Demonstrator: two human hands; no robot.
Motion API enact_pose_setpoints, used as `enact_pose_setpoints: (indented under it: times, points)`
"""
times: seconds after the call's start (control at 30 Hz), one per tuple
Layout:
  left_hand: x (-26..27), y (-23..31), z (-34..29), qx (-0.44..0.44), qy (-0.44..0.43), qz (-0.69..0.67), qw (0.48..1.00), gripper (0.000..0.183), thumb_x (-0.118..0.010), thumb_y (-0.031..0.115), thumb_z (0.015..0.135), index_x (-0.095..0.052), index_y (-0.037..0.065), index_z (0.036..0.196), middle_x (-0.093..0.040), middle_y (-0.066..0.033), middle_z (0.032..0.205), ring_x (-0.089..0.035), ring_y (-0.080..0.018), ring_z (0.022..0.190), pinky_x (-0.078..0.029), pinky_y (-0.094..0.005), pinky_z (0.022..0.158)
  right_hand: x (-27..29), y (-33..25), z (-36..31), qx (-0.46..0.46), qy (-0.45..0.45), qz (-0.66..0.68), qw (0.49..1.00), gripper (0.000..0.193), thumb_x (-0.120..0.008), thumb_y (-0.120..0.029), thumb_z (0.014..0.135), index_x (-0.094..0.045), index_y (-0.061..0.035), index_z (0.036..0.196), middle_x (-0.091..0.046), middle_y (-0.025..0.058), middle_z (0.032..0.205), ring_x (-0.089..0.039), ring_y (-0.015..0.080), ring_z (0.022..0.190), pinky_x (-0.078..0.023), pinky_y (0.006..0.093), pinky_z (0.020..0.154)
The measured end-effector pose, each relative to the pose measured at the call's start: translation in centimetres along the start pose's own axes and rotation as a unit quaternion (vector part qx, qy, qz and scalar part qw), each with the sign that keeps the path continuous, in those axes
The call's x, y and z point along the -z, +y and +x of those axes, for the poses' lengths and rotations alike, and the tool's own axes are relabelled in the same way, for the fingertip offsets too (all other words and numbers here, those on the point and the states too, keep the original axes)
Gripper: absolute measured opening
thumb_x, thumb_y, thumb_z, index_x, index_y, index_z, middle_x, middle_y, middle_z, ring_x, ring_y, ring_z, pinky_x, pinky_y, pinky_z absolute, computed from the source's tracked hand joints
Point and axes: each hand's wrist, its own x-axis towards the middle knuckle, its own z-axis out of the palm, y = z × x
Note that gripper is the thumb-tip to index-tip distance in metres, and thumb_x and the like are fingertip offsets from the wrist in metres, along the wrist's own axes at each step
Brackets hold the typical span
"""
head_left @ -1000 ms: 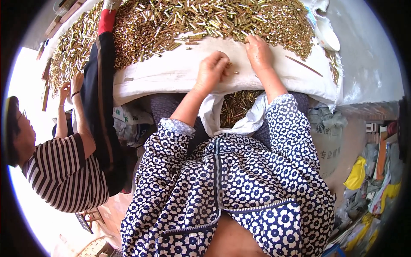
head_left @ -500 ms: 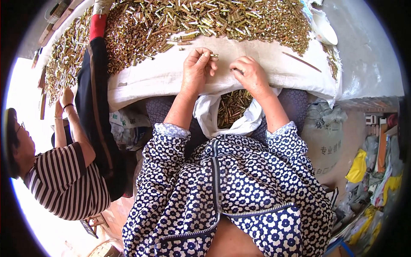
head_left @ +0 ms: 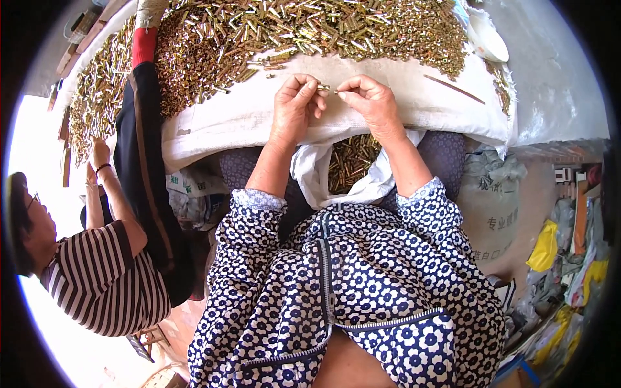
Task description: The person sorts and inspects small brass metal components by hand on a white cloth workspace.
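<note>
Above the near part of the cloth-covered table (head_left: 252, 110), my left hand (head_left: 297, 107) pinches a short brass-coloured metal cylinder (head_left: 323, 86) between thumb and fingers. It points to the right. My right hand (head_left: 372, 103) is closed in a pinch close to the cylinder's right end. Whatever its fingertips hold is too small to make out. In my lap, below both hands, lies an opened white bag (head_left: 309, 178) with many similar metal cylinders (head_left: 352, 165) inside.
A wide heap of loose brass-coloured parts (head_left: 310, 29) covers the table's far side. A thin stick (head_left: 453, 89) and a white bowl (head_left: 488, 40) are on the right. At left a co-worker in a striped shirt (head_left: 103, 278) handles parts; a dark-sleeved, gloved arm (head_left: 145, 129) reaches in.
My right hand has moved up and left to the cylinder's end, its fingers changing from curled to a fingertip pinch. My left hand stays nearly still, holding the cylinder.
</note>
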Motion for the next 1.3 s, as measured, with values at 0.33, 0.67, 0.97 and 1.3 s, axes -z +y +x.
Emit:
enact_pose_setpoints:
  times: [0.33,0.67,0.97,1.3]
  points:
    - [-0.2,0.1,-0.1,-0.004,-0.018,-0.004,1.000,0.006,-0.053,0.010,0.093,-0.052,0.004,0.094,-0.064,-0.0088,0.081,-0.058,-0.0104,0.058,-0.046,-0.0196,0.048,-0.7,0.2,0.3,-0.015,0.006,0.061,0.998,0.011,-0.063,-0.001,0.082,-0.065,-0.0021,0.092,-0.064,-0.0013,0.085,-0.057,0.0049,0.076,-0.045,0.0193,0.067]
    - [-0.4,-0.5,-0.4,-0.041,-0.014,0.045,0.998,0.007,-0.053,0.010,0.094,-0.054,0.003,0.095,-0.061,-0.0059,0.077,-0.057,-0.0090,0.059,-0.047,-0.0193,0.049,0.0,0.7,0.6,0.010,-0.017,-0.037,0.999,0.016,-0.060,-0.014,0.086,-0.065,-0.0034,0.096,-0.064,0.0005,0.083,-0.057,0.0084,0.078,-0.045,0.0236,0.072]
    - [-3.3,-2.0,-0.6,-0.206,-0.016,0.628,0.750,0.008,-0.056,0.005,0.085,-0.055,0.008,0.093,-0.063,-0.0137,0.084,-0.062,-0.0330,0.074,-0.051,-0.0384,0.065,1.6,1.4,0.4,0.062,-0.059,-0.273,0.958,0.015,-0.054,-0.004,0.076,-0.060,-0.0044,0.090,-0.061,0.0169,0.089,-0.059,0.0338,0.083,-0.046,0.0414,0.072]
    - [-2.8,-2.1,-0.5,-0.194,-0.035,0.633,0.748,0.010,-0.049,0.003,0.088,-0.049,0.007,0.096,-0.059,-0.0120,0.087,-0.063,-0.0270,0.071,-0.052,-0.0362,0.059,4.4,2.6,4.7,0.154,0.104,-0.431,0.883,0.022,-0.059,-0.008,0.079,-0.061,-0.0056,0.102,-0.061,0.0111,0.100,-0.059,0.0280,0.093,-0.048,0.0367,0.083]
